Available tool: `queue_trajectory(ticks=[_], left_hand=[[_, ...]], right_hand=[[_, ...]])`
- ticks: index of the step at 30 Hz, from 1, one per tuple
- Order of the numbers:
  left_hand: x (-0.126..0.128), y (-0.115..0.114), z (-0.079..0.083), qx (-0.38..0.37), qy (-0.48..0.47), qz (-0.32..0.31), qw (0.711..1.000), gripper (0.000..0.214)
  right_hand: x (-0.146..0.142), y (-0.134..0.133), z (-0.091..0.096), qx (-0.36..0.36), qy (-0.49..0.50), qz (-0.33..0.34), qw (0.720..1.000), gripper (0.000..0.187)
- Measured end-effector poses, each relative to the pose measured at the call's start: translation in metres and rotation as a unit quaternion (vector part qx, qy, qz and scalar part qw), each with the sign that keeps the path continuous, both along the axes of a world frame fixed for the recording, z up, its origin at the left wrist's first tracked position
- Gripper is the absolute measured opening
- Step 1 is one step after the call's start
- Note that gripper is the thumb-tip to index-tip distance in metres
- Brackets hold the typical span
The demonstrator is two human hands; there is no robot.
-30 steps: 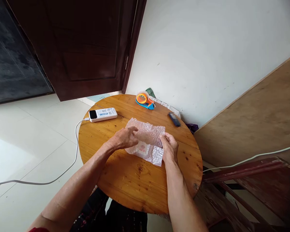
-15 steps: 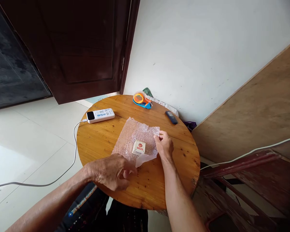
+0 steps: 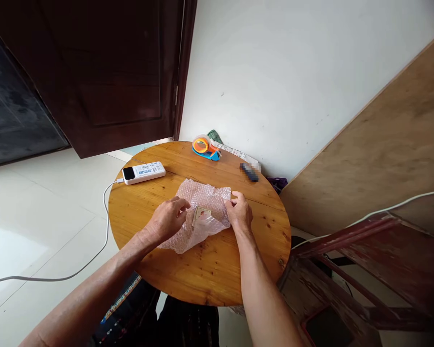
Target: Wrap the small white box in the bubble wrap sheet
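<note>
A sheet of clear bubble wrap [image 3: 210, 193] lies on the round wooden table [image 3: 217, 274]. On it sits a small cream box [image 3: 201, 213] with red print, its near right part covered by a folded flap of the wrap. My left hand [image 3: 166, 219] hovers at the left of the box, over the wrap, fingers bent and apart with nothing between them. At the wrap's right edge, my right hand [image 3: 240, 212] has its thumb and fingers closed on the sheet.
Toward the back stand an orange and blue tape dispenser [image 3: 207, 148] and a blurred dark object [image 3: 249, 172]. A white device [image 3: 143, 172] with a cable is at the left back. A wall [image 3: 260, 86] rises behind; a reddish wooden piece of furniture [image 3: 379, 250] is at the right.
My left hand has moved up and away from the near edge to beside the box. The wrap's near edge now folds partly over the box. My right hand stays at the right edge.
</note>
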State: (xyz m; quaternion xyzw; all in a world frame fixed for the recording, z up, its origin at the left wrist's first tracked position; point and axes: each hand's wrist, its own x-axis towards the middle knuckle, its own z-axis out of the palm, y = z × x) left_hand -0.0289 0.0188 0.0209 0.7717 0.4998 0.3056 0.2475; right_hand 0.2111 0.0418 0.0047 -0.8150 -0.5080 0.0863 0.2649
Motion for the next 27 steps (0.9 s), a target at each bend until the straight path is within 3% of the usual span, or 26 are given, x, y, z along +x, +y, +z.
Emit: queue_trajectory(ticks=[2, 7, 10, 14, 17, 19, 21, 24, 25, 27], left_hand=[[0.004, -0.002, -0.005, 0.014, 0.026, -0.024, 0.999, 0.036], [0.017, -0.013, -0.009, 0.013, 0.077, -0.080, 0.994, 0.092], [0.022, -0.019, -0.016, 0.006, 0.091, -0.100, 0.991, 0.117], [0.022, -0.026, -0.029, 0.039, 0.094, -0.114, 0.988, 0.128], [0.020, -0.029, -0.036, 0.045, 0.100, -0.110, 0.988, 0.132], [0.020, -0.028, -0.039, 0.046, 0.103, -0.107, 0.988, 0.135], [0.019, -0.027, -0.041, 0.049, 0.105, -0.109, 0.987, 0.137], [0.020, -0.026, -0.043, 0.054, 0.103, -0.113, 0.987, 0.138], [0.020, -0.026, -0.043, 0.054, 0.101, -0.114, 0.987, 0.138], [0.020, -0.026, -0.042, 0.052, 0.096, -0.114, 0.987, 0.137]], right_hand=[[0.002, 0.001, -0.003, 0.015, 0.002, 0.001, 1.000, 0.042], [0.006, 0.002, -0.006, 0.068, 0.026, 0.009, 0.997, 0.041], [0.005, 0.001, -0.005, 0.058, 0.017, -0.005, 0.998, 0.042], [0.003, -0.001, -0.007, 0.034, -0.044, -0.002, 0.998, 0.043], [0.004, -0.002, -0.004, 0.081, -0.047, -0.002, 0.996, 0.042], [0.003, -0.003, 0.003, 0.133, 0.011, 0.001, 0.991, 0.040], [0.000, -0.008, 0.014, 0.162, 0.116, 0.073, 0.977, 0.038], [-0.012, -0.022, 0.029, 0.109, 0.241, 0.295, 0.918, 0.045], [-0.018, -0.028, 0.032, 0.081, 0.239, 0.352, 0.901, 0.053], [-0.028, -0.039, 0.032, 0.040, 0.177, 0.409, 0.894, 0.068]])
